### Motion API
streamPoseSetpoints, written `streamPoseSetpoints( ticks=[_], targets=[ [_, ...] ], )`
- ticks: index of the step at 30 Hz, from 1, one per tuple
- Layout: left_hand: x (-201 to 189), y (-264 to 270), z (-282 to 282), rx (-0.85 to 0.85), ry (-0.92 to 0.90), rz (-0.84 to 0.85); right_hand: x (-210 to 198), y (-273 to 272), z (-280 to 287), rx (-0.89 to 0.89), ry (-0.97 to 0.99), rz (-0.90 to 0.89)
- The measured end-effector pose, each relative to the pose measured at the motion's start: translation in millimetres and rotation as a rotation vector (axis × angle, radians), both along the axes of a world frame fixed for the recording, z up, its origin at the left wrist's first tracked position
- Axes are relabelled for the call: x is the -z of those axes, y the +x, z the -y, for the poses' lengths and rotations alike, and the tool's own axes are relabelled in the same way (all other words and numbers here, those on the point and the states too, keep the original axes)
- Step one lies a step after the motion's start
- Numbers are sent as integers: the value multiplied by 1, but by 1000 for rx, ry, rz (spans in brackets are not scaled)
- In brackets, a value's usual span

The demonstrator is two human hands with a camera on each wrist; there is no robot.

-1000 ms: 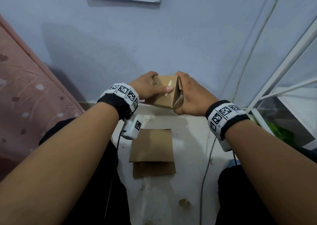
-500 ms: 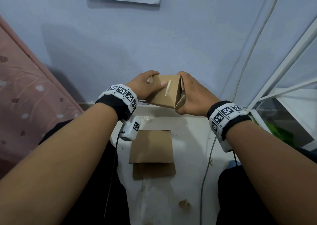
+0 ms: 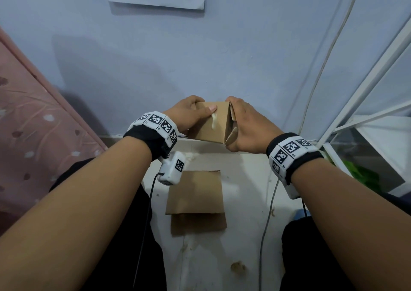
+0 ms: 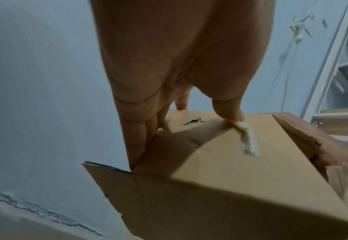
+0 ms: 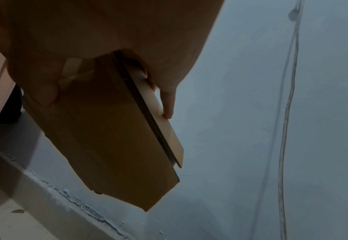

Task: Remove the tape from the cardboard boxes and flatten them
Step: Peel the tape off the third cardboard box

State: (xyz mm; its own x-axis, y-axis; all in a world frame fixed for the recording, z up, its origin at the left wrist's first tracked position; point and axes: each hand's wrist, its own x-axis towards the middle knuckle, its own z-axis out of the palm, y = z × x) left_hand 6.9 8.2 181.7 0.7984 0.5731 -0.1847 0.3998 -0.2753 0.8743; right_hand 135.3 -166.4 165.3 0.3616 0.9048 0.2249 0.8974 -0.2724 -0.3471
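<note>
A small brown cardboard box [image 3: 210, 124] is held in the air before the blue wall, between both hands. My left hand [image 3: 189, 115] grips its left end, thumb on the near face at the top of a curled strip of pale tape [image 3: 214, 120]. The left wrist view shows that thumb on the tape [image 4: 248, 139] and the box [image 4: 220, 186]. My right hand [image 3: 246, 126] grips the right end, fingers curled over the open flaps. In the right wrist view the box [image 5: 111, 142] hangs below the palm with fingers on its flaps.
A flattened cardboard piece [image 3: 195, 204] lies on the white floor [image 3: 242, 246] between my knees. A grey cable [image 3: 268, 219] runs down the wall and floor at right. A white metal rack [image 3: 367, 104] stands at right, a pink patterned mattress [image 3: 33, 130] at left.
The box has tilted slightly and the left thumb has shifted along the near face onto the top of the tape strip. The right hand keeps its grip.
</note>
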Motion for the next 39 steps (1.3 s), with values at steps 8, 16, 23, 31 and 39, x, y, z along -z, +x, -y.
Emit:
streamPoseSetpoints(
  ticks=[8,16,23,31,39],
  targets=[
    [-5,-1,3,3,-2,40,0,4,1,4,34,15],
    [-1,-4,1,51,55,70,-2,3,2,-11,34,3],
    [-9,-12,-4,79,-114,147,-3,11,8,-17,66,-52],
    [-8,-11,-5,78,-138,99,-4,8,10,-4,45,-49],
    [-10,-11,3,9,-40,133,-4,5,7,5,34,-32]
  ],
)
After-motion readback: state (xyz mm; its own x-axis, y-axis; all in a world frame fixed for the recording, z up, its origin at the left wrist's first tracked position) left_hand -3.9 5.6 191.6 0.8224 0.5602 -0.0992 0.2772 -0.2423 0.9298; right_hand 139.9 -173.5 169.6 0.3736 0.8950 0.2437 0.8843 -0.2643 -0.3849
